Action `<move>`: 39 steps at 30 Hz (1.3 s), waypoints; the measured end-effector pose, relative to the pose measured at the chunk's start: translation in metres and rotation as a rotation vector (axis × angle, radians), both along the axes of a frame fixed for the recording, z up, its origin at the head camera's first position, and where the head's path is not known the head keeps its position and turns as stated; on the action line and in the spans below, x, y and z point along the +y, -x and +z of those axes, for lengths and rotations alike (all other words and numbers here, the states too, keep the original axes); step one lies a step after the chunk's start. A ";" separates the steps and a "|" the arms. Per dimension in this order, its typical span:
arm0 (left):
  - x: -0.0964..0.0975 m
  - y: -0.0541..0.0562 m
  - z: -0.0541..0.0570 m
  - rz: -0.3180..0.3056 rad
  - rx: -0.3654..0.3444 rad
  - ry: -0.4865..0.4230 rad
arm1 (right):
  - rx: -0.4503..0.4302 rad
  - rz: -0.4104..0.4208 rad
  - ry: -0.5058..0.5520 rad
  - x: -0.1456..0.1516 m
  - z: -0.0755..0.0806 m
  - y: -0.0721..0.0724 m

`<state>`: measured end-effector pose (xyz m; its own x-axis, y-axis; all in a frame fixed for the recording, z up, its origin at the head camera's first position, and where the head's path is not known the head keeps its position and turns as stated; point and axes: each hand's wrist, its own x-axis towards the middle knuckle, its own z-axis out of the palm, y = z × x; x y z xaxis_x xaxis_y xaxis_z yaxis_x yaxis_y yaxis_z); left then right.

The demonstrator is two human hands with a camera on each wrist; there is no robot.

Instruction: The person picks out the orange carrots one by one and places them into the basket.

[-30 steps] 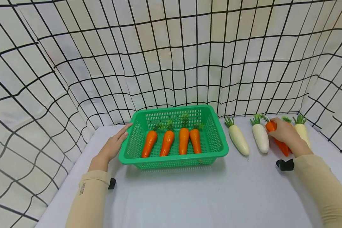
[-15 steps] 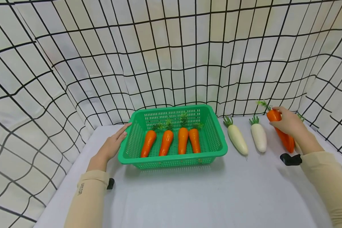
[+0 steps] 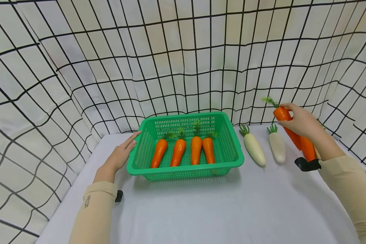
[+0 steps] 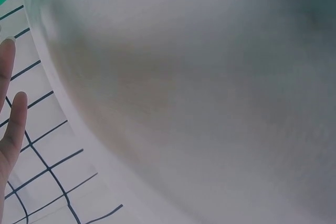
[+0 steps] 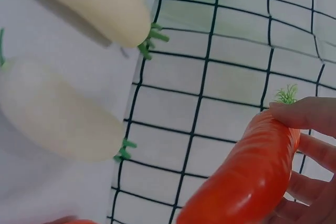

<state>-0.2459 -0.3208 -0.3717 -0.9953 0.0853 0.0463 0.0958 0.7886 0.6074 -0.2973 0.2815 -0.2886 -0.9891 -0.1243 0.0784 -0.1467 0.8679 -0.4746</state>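
Observation:
My right hand (image 3: 303, 123) grips an orange carrot (image 3: 285, 117) near its leafy top, thumb on one side and fingers on the other. The right wrist view shows this carrot (image 5: 241, 177) raised, its green tuft (image 5: 286, 94) beyond the thumb. Below it on the table lies another carrot (image 3: 308, 149), partly hidden by the hand and wrist. With straight fingers, my left hand (image 3: 119, 157) touches the left side of a green plastic basket (image 3: 183, 172). Several carrots (image 3: 178, 152) lie in the basket side by side, tops toward the back.
Right of the basket lie a cream radish (image 3: 255, 149) and a white radish (image 3: 277, 146), leaves toward the back. Another pale root behind the right wrist is mostly hidden. A white wall with black grid lines (image 3: 183, 61) encloses the table (image 3: 195, 210) at the back and sides.
My right hand has lifted the carrot off the table and moved it up and left, exposing the carrot beneath. The left hand and basket stay in place.

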 end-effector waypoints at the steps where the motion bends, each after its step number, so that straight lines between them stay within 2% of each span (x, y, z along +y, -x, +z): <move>1: 0.000 0.000 -0.001 0.001 -0.001 0.000 | -0.001 0.007 0.002 -0.004 0.002 0.000; 7: -0.001 0.000 -0.003 -0.002 0.003 0.002 | -0.011 0.080 0.046 -0.029 0.012 0.003; 15: 0.000 0.001 0.002 0.010 0.005 0.011 | -0.029 0.201 0.169 -0.066 0.026 0.009; 25: 0.001 0.001 0.000 0.005 -0.004 0.003 | -0.105 0.368 0.286 -0.115 0.019 0.016; 32: 0.001 0.001 -0.002 0.010 -0.001 0.001 | -0.166 0.382 0.334 -0.151 0.018 0.026; 39: 0.000 0.001 -0.002 0.005 0.005 0.007 | -0.277 0.376 0.397 -0.180 0.012 0.036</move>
